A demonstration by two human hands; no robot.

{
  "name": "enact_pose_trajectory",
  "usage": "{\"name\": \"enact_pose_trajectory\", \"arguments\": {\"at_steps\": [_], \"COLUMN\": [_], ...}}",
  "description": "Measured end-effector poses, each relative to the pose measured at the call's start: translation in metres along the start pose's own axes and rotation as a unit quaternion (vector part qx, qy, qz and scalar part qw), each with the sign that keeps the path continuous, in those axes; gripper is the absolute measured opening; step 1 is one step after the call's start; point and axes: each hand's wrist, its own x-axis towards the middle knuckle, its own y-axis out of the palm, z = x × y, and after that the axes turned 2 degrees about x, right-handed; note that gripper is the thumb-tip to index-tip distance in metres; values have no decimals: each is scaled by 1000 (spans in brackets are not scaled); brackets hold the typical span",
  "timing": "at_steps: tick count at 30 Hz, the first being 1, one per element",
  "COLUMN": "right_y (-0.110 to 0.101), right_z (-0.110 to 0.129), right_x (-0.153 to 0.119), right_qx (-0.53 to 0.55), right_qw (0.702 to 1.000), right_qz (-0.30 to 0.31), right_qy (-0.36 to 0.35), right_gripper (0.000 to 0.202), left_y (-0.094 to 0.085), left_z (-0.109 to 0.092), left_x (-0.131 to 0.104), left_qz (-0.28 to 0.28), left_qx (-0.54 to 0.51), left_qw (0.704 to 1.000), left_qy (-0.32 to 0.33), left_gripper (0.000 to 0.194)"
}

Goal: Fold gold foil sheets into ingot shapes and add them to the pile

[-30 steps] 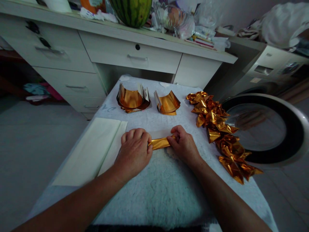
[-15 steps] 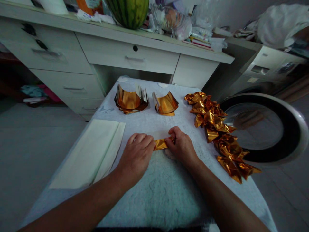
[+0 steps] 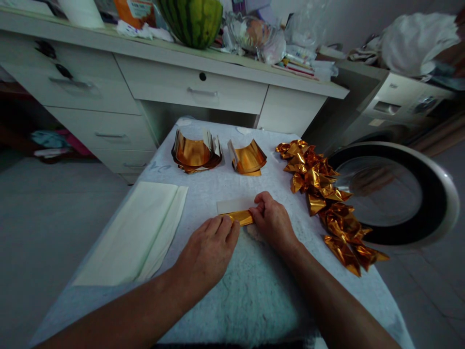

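Note:
A gold foil paper (image 3: 242, 217), folded into a narrow strip with a pale flap (image 3: 232, 205) behind it, lies on the cloth-covered table between my hands. My left hand (image 3: 212, 242) bends its fingers down onto the strip's left part. At the right end, my right hand (image 3: 271, 218) pinches the strip between thumb and fingers. Beyond my hands stand two curved stacks of gold foil sheets, a larger stack (image 3: 194, 152) and a smaller stack (image 3: 250, 157). Folded gold foil pieces (image 3: 312, 177) lie in a row along the table's right side.
White folded paper (image 3: 127, 232) lies on the left of the table (image 3: 232, 310). Behind is a white desk with drawers (image 3: 196, 89), bearing a watermelon (image 3: 192, 22) and plastic bags. An open washing machine door (image 3: 434, 194) reaches close to the table's right edge.
My left hand has shifted slightly nearer to me and to the right along the strip. More of the pale flap now shows. My right hand keeps its pinch.

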Motion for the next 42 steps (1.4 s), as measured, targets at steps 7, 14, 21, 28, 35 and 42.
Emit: {"name": "enact_pose_trajectory", "arguments": {"at_steps": [7, 14, 21, 28, 35, 42], "right_y": [-2, 7, 10, 9, 13, 24], "right_z": [2, 12, 15, 23, 32, 35], "right_x": [-6, -12, -9, -6, -4, -13], "right_qx": [-28, 48, 33, -4, -55, -92], "right_qw": [987, 976, 981, 985, 989, 990], "right_qz": [-68, 51, 58, 99, 95, 47], "right_qy": [-144, -208, -180, -142, -98, -97], "right_gripper": [6, 19, 15, 14, 6, 19], "left_y": [3, 8, 8, 6, 3, 2], "left_z": [-1, -3, -8, -9, 1, 2], "left_x": [-1, -1, -13, -28, -23, -23], "left_qz": [19, 4, 19, 23, 50, 32], "left_qx": [3, 5, 33, 26, -55, -66], "left_qw": [1000, 1000, 999, 999, 995, 995], "left_qy": [-3, 2, -1, -29, -63, -66], "left_gripper": [39, 38, 49, 48, 31, 27]}}
